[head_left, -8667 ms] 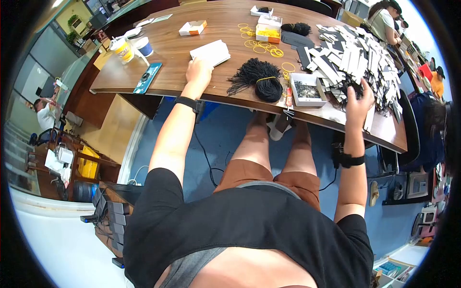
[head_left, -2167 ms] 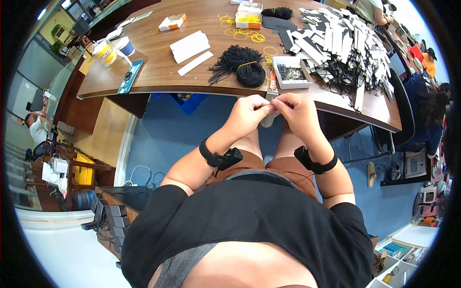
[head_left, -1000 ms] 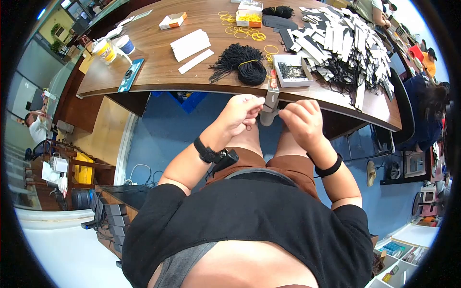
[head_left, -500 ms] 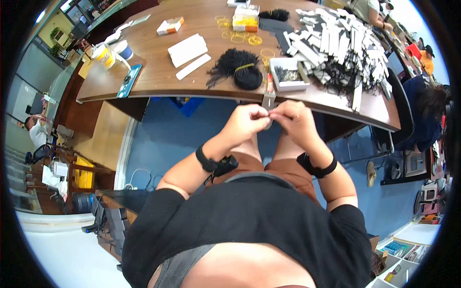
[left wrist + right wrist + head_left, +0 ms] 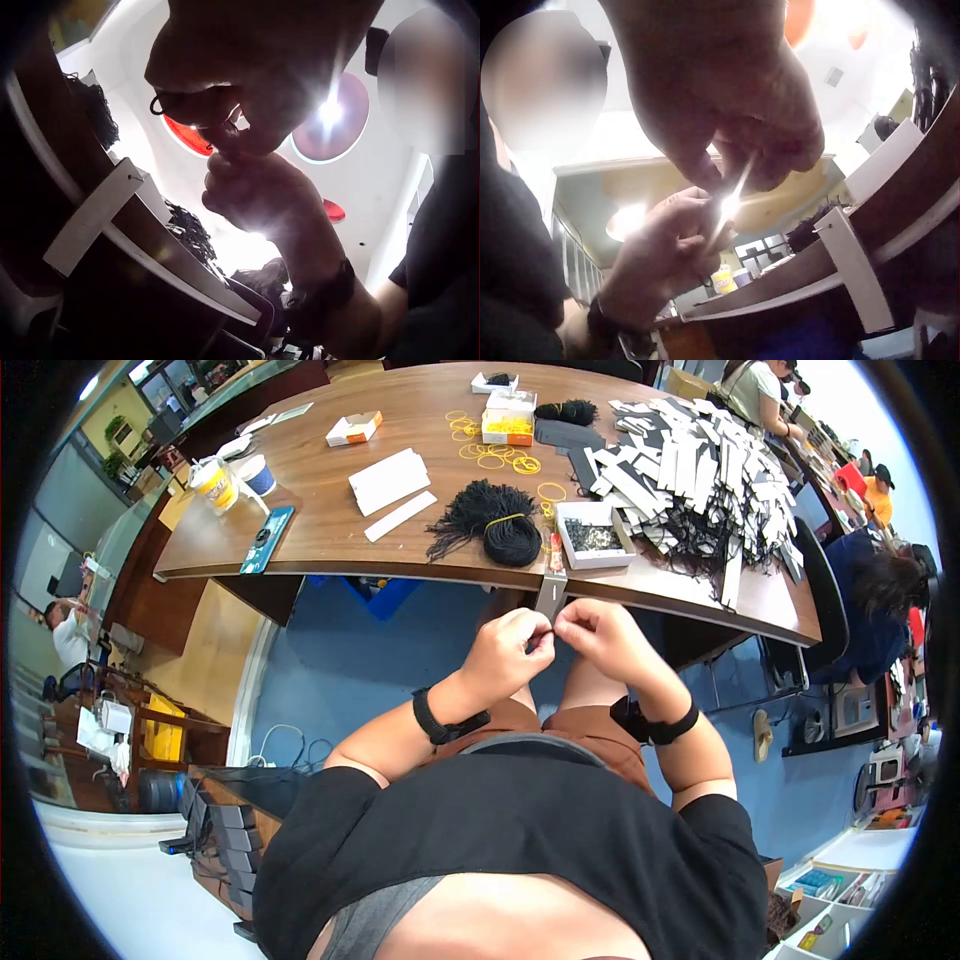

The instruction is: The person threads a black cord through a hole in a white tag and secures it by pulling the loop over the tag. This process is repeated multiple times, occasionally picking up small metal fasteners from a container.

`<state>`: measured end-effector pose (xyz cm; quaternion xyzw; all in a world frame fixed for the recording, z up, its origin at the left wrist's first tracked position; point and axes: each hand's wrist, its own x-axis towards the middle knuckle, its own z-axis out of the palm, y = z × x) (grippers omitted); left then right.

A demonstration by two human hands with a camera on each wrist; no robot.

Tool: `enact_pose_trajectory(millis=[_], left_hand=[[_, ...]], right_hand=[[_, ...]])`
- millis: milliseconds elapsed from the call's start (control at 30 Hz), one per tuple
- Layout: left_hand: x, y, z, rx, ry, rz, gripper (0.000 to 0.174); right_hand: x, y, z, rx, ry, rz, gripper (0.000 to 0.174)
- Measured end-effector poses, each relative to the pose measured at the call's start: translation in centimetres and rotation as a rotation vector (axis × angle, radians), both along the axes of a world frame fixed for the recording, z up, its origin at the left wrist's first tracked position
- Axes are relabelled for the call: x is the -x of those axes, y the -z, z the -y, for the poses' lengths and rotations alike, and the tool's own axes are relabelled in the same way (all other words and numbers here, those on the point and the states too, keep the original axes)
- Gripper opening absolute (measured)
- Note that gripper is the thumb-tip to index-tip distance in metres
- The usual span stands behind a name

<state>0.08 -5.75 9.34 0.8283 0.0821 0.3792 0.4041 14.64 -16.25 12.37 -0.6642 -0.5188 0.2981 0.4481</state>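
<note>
In the head view my left hand (image 5: 507, 654) and right hand (image 5: 605, 644) meet fingertip to fingertip in front of the table edge. A small loop of thin black cord (image 5: 157, 103) pokes out from the left hand's curled fingers in the left wrist view. Both hands pinch at the meeting point, where a small dark bit shows; the rest is hidden by fingers. Just beyond them a grey tag (image 5: 551, 598) with a small hole juts out over the table edge. A red-and-white small item (image 5: 556, 550) lies at its table end.
On the table (image 5: 330, 540) lie a bundle of black cords (image 5: 512, 540), a white box of small metal pieces (image 5: 597, 555), a heap of tags (image 5: 700, 470), a stack of white cards (image 5: 388, 478), one separate card (image 5: 400, 517), yellow rubber bands (image 5: 490, 457) and a phone (image 5: 267, 540).
Earlier the left hand was on the white cards and the right over the tag heap. Later the hands came together, parted about a second ago, and their fingertips now meet again.
</note>
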Motion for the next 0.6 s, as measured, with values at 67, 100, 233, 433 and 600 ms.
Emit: enact_pose_trajectory(millis=[67, 100, 233, 433, 600], left_hand=[[0.0, 1.0, -0.2, 0.134, 0.004, -0.015, 0.007], [0.0, 0.8, -0.4, 0.181, 0.02, -0.028, 0.006], [0.2, 0.0, -0.8, 0.499, 0.16, -0.035, 0.006], [0.1, -0.6, -1.7, 0.791, 0.26, -0.051, 0.009], [0.1, -0.3, -1.9, 0.879, 0.272, -0.067, 0.009]], right_hand=[[-0.3, -0.2, -0.3, 0.13, -0.097, -0.323, 0.02], [-0.3, 0.0, -0.5, 0.124, -0.092, -0.398, 0.02], [-0.1, 0.7, -0.8, 0.06, -0.053, -0.602, 0.017], [1.9, 0.0, -0.7, -0.401, 0.247, 0.419, 0.007], [1.9, 0.9, -1.0, -0.558, 0.243, 0.611, 0.012]])
